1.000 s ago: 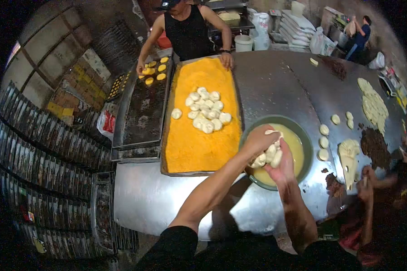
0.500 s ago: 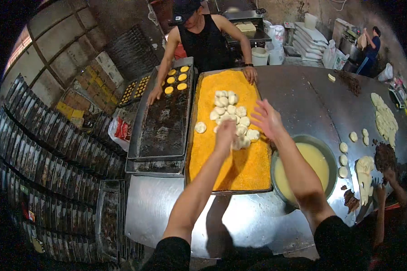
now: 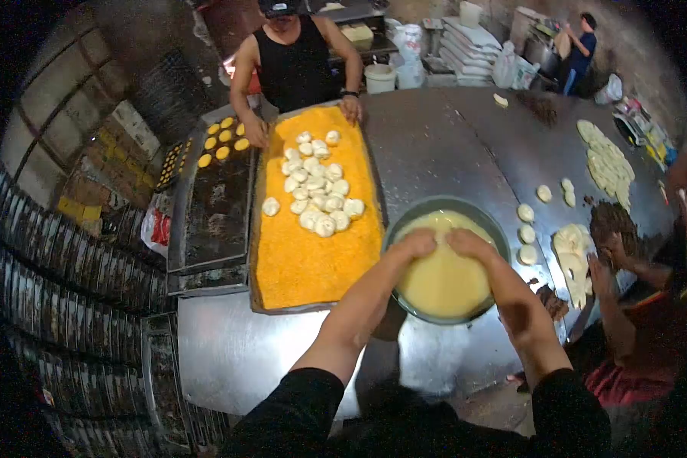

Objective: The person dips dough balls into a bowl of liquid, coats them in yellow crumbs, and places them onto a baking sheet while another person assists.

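Observation:
A round grey bowl (image 3: 504,237) of pale yellow liquid (image 3: 444,286) stands on the metal table. Both my hands reach into it: my left hand (image 3: 420,243) at the left, my right hand (image 3: 468,243) close beside it. The fingers dip into the liquid, so their shape and anything in them are hidden. Left of the bowl lies a long tray (image 3: 256,294) spread with orange-yellow crumbs (image 3: 313,271). Several white dough balls (image 3: 313,183) sit clustered on the crumbs, with a single one (image 3: 271,206) apart at the left.
Across the table a co-worker (image 3: 298,69) has both hands at the crumb tray's far end. A dark baking tray (image 3: 210,217) holds several yellow rounds. At right are small dough pieces (image 3: 527,233), a dough slab (image 3: 571,259), dark filling (image 3: 611,221) and another person's hands (image 3: 599,271).
My hands have gone from above the dough balls down into the bowl. My view has swung right. The co-worker's hand has shifted from the dark baking tray to the crumb tray's edge.

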The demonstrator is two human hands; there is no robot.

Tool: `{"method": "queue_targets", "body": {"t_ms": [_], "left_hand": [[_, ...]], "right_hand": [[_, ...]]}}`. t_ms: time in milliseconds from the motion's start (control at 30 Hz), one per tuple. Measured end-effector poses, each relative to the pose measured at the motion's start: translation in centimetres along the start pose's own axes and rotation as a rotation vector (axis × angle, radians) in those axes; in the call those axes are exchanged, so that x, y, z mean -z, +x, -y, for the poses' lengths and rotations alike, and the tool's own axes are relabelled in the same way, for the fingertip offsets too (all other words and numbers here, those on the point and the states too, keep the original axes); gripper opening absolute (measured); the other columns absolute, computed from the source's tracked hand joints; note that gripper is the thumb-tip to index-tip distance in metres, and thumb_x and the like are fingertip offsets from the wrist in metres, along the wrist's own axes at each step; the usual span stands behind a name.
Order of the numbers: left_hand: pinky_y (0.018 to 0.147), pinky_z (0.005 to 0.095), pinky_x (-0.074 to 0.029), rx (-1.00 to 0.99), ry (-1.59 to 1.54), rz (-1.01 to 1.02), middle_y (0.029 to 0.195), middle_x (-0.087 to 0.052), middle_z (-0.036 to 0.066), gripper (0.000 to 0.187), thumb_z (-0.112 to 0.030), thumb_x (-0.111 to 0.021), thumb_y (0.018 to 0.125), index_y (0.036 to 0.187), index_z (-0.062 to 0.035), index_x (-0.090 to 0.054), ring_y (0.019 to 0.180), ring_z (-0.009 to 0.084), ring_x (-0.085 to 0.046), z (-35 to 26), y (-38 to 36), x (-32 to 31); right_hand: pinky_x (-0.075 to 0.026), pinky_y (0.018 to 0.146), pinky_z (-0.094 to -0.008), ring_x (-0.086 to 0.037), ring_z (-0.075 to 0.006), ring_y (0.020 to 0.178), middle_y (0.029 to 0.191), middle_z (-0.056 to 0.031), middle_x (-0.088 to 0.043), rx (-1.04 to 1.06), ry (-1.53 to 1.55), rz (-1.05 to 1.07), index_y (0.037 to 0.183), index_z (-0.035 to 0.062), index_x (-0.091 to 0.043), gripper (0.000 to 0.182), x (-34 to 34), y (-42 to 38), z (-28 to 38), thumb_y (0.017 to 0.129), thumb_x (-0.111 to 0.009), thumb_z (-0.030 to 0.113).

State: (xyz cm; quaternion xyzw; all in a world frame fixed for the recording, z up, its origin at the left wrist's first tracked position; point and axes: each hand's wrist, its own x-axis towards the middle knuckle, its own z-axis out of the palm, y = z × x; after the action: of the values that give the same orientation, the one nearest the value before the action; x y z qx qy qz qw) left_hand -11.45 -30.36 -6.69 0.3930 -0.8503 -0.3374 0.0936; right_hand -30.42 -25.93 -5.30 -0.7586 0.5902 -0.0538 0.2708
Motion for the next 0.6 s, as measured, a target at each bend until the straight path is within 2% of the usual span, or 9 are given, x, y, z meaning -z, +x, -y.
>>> {"method": "queue_targets", "body": {"t_ms": [33,100,167,233,333,367,433,567,600], "left_hand": [[0.086,0.0439,-0.046,-0.009,0.022,0.021,0.101,-0.063,0.026,0.032,-0.021,-0.047,0.078,0.095,-0.0006,-0.066,0.096,0.0378,-0.061,0.4,0.1,-0.5],[0.087,0.0429,-0.046,0.018,0.014,0.096,0.1,-0.064,0.025,0.034,-0.022,-0.048,0.079,0.097,-0.0011,-0.067,0.096,0.0347,-0.062,6.3,4.1,-6.4],[0.087,0.0421,-0.046,0.098,-0.058,0.26,0.108,-0.062,0.023,0.036,-0.023,-0.048,0.081,0.103,-0.0004,-0.065,0.098,0.0313,-0.062,3.3,1.3,-3.8],[0.087,0.0415,-0.046,0.148,-0.119,0.331,0.109,-0.062,0.021,0.037,-0.025,-0.047,0.083,0.106,-0.0008,-0.064,0.098,0.0301,-0.062,2.3,-0.1,-2.9],[0.087,0.0398,-0.046,0.31,-0.231,0.403,0.111,-0.062,0.016,0.041,-0.03,-0.044,0.088,0.113,-0.002,-0.06,0.098,0.0264,-0.061,1.7,-1.3,-2.3],[0.087,0.0392,-0.046,0.364,-0.267,0.418,0.112,-0.062,0.015,0.042,-0.031,-0.043,0.089,0.116,-0.0024,-0.058,0.098,0.0251,-0.061,1.4,-1.7,-2.2],[0.087,0.038,-0.046,0.462,-0.338,0.434,0.114,-0.062,0.012,0.045,-0.035,-0.041,0.093,0.121,-0.0032,-0.056,0.098,0.0226,-0.061,-0.5,-3.0,-1.2],[0.087,0.0392,-0.046,0.581,-0.431,0.347,0.114,-0.062,0.016,0.056,-0.047,-0.038,0.094,0.122,-0.0008,-0.054,0.102,0.0242,-0.06,-6.4,-6.5,1.5],[0.085,0.0385,-0.047,0.65,-0.55,0.337,0.113,-0.061,0.014,0.058,-0.05,-0.038,0.093,0.124,-0.0028,-0.053,0.1,0.0233,-0.06,-6.7,-6.7,1.4]], "right_hand": [[-0.037,0.099,-0.0415,-0.052,-0.0366,0.113,0.121,-0.0218,-0.056,-0.055,0.056,0.123,0.115,0.0014,-0.059,0.047,1.0,-0.2,0.7,0.095,-0.037,0.037],[-0.039,0.097,-0.0396,-0.054,-0.032,0.111,0.119,-0.0202,-0.058,0.113,0.469,0.037,0.113,0.0013,-0.06,0.045,-2.1,0.0,-3.2,0.095,-0.04,0.036],[-0.04,0.095,-0.038,-0.056,-0.026,0.108,0.116,-0.0164,-0.06,0.19,1.182,0.012,0.114,0.0022,-0.06,0.044,-1.6,-4.4,-2.0,0.094,-0.044,0.038],[-0.041,0.093,-0.0363,-0.057,-0.0224,0.105,0.114,-0.0128,-0.061,0.192,0.48,0.227,0.115,0.0042,-0.06,0.043,-5.0,0.9,-6.9,0.093,-0.047,0.039],[-0.044,0.089,-0.0354,-0.058,-0.0208,0.103,0.115,-0.0108,-0.061,0.131,0.143,0.364,0.118,0.0053,-0.058,0.047,0.1,-3.0,0.0,0.091,-0.049,0.043],[-0.044,0.089,-0.0354,-0.058,-0.0208,0.103,0.115,-0.0108,-0.061,0.13,0.146,0.372,0.118,0.0053,-0.058,0.047,0.4,-4.0,1.2,0.091,-0.049,0.043],[-0.047,0.083,-0.0352,-0.059,-0.0183,0.1,0.115,-0.0102,-0.061,-0.434,0.609,0.356,0.121,0.0068,-0.056,0.05,0.8,-5.7,3.0,0.093,-0.045,0.046],[-0.05,0.082,-0.0352,-0.06,-0.018,0.099,0.118,-0.0101,-0.06,-0.493,0.699,0.382,0.124,0.0052,-0.052,0.054,0.3,-6.6,4.9,0.094,-0.042,0.049],[-0.05,0.083,-0.0352,-0.06,-0.0192,0.099,0.119,-0.0103,-0.06,-0.469,0.922,0.386,0.125,0.0048,-0.051,0.054,-2.2,-5.3,3.2,0.094,-0.043,0.049]]}}
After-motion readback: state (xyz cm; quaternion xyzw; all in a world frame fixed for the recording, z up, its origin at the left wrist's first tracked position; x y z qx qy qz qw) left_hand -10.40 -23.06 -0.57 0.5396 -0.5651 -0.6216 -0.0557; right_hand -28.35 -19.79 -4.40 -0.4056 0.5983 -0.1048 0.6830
